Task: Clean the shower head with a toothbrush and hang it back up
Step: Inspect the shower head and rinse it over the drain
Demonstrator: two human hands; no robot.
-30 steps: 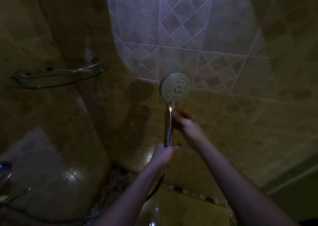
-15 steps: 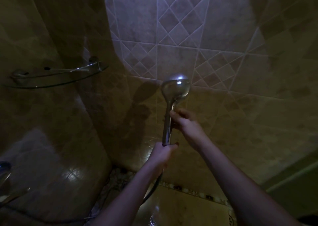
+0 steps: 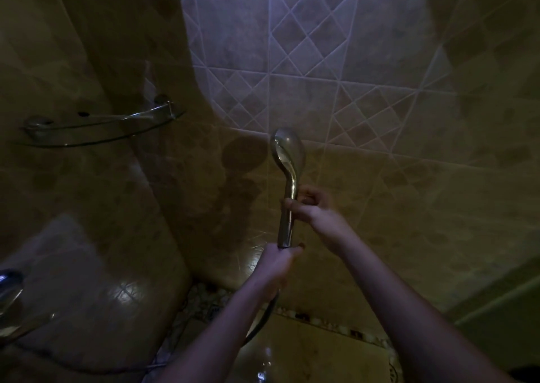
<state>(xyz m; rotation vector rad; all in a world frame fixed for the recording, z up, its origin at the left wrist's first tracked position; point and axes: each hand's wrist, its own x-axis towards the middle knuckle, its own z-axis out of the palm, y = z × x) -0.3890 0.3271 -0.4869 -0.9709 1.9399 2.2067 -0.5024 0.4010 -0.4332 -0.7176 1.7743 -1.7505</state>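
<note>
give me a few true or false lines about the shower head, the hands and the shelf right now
1. Both hands hold the shower head by its handle. True: the left hand grips the bottom end, the right hand grips higher up.
2. The nozzle face points at the camera. False: the shiny back of the head faces the camera.
3. A toothbrush is scrubbing the head. False: no toothbrush is visible in either hand.
4. A glass shelf sits in the corner to the left of the head. True.
5. The head hangs in a wall holder. False: it is held upright in front of the tiled wall, with the hose trailing down below the left hand.
</note>
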